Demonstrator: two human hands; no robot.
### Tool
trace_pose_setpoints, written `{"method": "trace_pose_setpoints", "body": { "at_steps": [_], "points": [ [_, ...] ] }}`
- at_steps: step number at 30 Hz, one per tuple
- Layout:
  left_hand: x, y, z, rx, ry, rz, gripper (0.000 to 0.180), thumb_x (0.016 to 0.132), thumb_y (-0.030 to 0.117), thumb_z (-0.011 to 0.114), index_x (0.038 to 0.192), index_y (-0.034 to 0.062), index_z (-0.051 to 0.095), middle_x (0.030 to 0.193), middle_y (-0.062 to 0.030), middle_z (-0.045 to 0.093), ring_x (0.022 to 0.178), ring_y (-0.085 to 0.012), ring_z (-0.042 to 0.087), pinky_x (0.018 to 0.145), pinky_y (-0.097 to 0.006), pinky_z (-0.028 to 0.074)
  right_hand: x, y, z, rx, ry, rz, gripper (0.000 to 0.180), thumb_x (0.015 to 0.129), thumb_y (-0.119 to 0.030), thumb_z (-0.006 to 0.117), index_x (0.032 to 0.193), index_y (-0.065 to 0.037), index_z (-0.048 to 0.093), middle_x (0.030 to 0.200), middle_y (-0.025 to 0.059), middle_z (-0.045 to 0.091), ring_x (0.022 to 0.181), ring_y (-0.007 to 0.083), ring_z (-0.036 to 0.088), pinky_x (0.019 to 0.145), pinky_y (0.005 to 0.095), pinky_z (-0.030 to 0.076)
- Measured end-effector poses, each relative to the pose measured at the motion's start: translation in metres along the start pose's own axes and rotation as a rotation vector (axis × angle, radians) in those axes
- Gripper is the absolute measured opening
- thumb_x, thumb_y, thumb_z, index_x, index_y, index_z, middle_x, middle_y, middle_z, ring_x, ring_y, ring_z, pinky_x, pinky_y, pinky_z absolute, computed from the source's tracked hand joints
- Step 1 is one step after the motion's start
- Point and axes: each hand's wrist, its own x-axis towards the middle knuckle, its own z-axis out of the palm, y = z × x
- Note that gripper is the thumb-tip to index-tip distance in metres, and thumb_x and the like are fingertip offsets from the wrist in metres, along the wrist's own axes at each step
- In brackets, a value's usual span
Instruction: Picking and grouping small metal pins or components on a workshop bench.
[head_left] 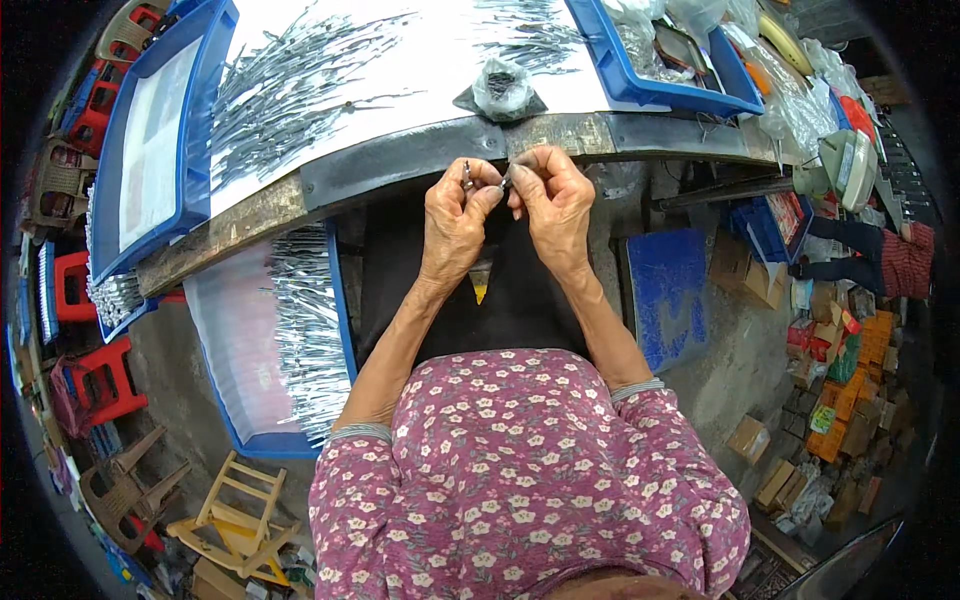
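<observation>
While my left hand [460, 215] and right hand [557, 212] meet just in front of the desk [442, 70], their fingertips close on a small metal piece [505, 184] between them. My fingers cover much of it, so I can't make out its full shape; the shiny bit [467, 176] at my left fingers may be another piece.

Just beyond, at the desk's front edge, sits a clear plastic bag [503, 90] with small dark parts inside. Behind it to the left spreads a big heap of thin metal strips [300, 90], and a smaller heap [530, 38] lies farther back. A blue tray [190, 195] stands at the left end, a blue bin [668, 92] with plastic bags in it on the right. Below the desk, on my left, another blue tray [272, 446] holds more strips. At the far right is another person [905, 262] in a red top.
</observation>
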Motion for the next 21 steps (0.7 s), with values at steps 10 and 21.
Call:
{"method": "trace_pose_setpoints", "body": {
  "at_steps": [10, 21],
  "points": [
    [-0.004, -0.001, 0.005, 0.041, 0.016, 0.065, 0.004, 0.081, -0.001, 0.050, 0.085, 0.0003, 0.050, 0.075, 0.0007, 0.049, 0.067, -0.0052, 0.045, 0.061, -0.019, 0.039, -0.006, -0.002, 0.007, -0.086, 0.039, -0.065, 0.004, 0.083, -0.003, 0.054, 0.082, 0.001, 0.053, 0.067, 0.0014, 0.052, 0.055, 0.0047, 0.048, 0.045, 0.0177, 0.040],
    [-0.003, 0.008, 0.006, 0.007, 0.017, 0.102, 0.006, 0.079, -0.004, 0.050, 0.081, 0.0008, 0.049, 0.070, 0.0004, 0.047, 0.062, -0.0049, 0.041, 0.055, -0.019, 0.036, -0.004, -0.006, -0.001, 0.307, 0.000, 0.032, 0.009, 0.085, -0.007, 0.053, 0.086, 0.003, 0.053, 0.073, 0.0044, 0.055, 0.058, 0.0072, 0.051, 0.052, 0.0192, 0.042]
  ]
}}
